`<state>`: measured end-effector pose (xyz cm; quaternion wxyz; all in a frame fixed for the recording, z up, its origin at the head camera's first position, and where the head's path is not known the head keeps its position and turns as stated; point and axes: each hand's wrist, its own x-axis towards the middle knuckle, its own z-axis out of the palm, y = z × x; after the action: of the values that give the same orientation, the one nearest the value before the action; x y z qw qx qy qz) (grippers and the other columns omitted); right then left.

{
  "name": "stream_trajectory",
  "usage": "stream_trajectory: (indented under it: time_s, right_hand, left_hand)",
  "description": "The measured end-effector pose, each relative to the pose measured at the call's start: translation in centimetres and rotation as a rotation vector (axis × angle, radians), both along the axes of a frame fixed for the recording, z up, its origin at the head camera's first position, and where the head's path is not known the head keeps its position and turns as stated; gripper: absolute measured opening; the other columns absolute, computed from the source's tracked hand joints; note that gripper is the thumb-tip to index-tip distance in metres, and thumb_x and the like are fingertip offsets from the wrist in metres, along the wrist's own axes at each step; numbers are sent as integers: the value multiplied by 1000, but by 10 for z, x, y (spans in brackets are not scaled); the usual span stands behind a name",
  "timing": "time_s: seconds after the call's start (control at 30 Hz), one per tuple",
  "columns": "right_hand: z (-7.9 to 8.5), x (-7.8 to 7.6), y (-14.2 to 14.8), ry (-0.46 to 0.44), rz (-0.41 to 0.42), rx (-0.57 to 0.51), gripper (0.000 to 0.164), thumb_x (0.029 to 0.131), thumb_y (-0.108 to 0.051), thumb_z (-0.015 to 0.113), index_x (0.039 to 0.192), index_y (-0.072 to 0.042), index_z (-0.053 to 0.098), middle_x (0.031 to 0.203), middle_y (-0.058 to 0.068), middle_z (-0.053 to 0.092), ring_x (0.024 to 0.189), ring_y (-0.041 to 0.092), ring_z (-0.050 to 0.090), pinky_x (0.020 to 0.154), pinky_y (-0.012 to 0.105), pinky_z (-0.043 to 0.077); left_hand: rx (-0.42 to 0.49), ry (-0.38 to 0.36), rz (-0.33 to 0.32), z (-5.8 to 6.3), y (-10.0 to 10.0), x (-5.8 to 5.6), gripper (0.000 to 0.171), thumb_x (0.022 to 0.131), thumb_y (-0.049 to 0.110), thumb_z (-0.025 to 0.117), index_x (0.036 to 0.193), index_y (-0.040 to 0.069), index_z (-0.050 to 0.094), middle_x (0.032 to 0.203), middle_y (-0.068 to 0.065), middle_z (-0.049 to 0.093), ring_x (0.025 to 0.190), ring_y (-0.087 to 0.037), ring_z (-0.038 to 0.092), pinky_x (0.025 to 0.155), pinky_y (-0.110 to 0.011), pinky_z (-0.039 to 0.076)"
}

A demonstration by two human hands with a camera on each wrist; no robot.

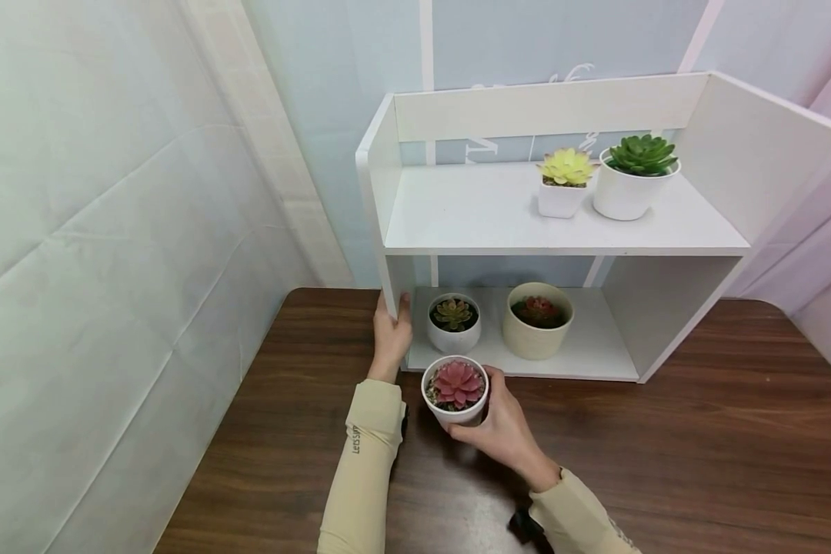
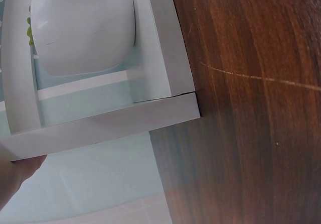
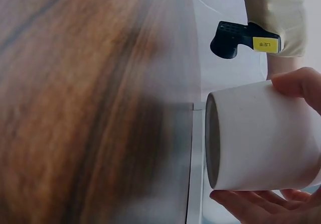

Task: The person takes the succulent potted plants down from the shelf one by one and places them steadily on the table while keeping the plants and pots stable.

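Note:
My right hand (image 1: 504,429) holds a white round pot with a red succulent (image 1: 458,385) above the table, just before the shelf's lower front edge. In the right wrist view the pot (image 3: 266,138) lies between thumb and fingers, its underside showing off the tabletop. With thumb inside and fingers outside, my left hand (image 1: 392,340) grips the left side panel (image 1: 374,169) of a white two-tier shelf. Behind the held pot, on the lower tier, stand a small white pot with a brownish-green succulent (image 1: 454,332) and a larger cream pot with a red plant (image 1: 535,338).
On the upper tier (image 1: 464,208) a square white pot with a yellow-green succulent (image 1: 561,198) stands beside a round white pot with a dark green one (image 1: 626,192). The shelf rests on a dark wooden table (image 1: 720,454). Pale curtains (image 1: 111,192) hang around it.

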<state>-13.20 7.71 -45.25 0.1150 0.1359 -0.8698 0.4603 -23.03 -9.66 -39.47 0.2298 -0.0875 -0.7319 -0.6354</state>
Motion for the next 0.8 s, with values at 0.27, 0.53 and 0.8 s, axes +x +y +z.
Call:
stream_trajectory:
  time_s: [0.27,0.53,0.8]
  right_hand:
    - [-5,1,-1,-63,8,22,93,53,-20,90,129,0,40,118,19,60,106,30,60,88,47,48]
    - [-5,2,-2,-85,27,40,92,54,-19,89,129,-2,38,118,18,59,106,30,60,87,46,49]
    - [-8,1,-2,-74,36,32,91,55,-19,91,128,-3,39,118,18,60,108,30,60,89,46,48]
  left_hand:
    - [16,-16,2,-21,-3,-17,42,101,7,43,141,-5,37,136,-25,48,131,-39,43,107,-53,35]
    - [13,5,-5,-25,-4,-19,42,102,10,44,141,-5,37,135,-25,48,131,-38,43,107,-53,35]
    - [7,6,3,-25,-4,-18,42,101,8,44,140,-7,38,135,-25,49,130,-36,45,107,-53,35]
